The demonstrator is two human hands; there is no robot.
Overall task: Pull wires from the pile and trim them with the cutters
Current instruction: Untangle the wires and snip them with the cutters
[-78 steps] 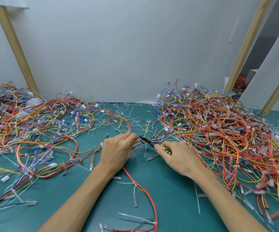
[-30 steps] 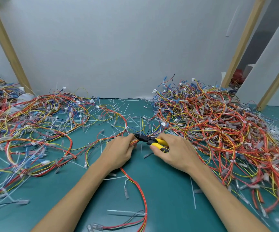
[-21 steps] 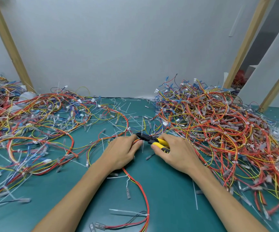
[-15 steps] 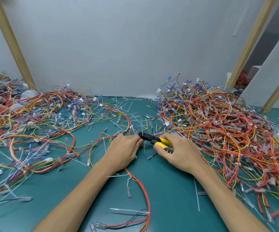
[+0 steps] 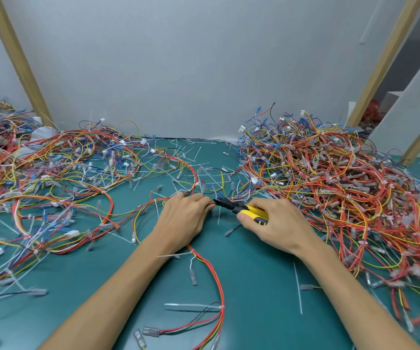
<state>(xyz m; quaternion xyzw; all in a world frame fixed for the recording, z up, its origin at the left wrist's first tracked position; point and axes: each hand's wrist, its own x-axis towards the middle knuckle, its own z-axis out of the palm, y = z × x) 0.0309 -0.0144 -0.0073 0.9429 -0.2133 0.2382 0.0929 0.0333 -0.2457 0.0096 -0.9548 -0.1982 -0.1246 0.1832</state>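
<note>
I was at the trimming step. My left hand pinched the end of a red-and-yellow wire bundle lying on the green mat, fingers curled round it. My right hand wrapped the yellow handles of the cutters, whose black nose met the bundle just beside that hand and looked nearly closed. The pile lay to the right. I judged the next move called for 1 firm squeeze, with the blades kept off my fingers.
</note>
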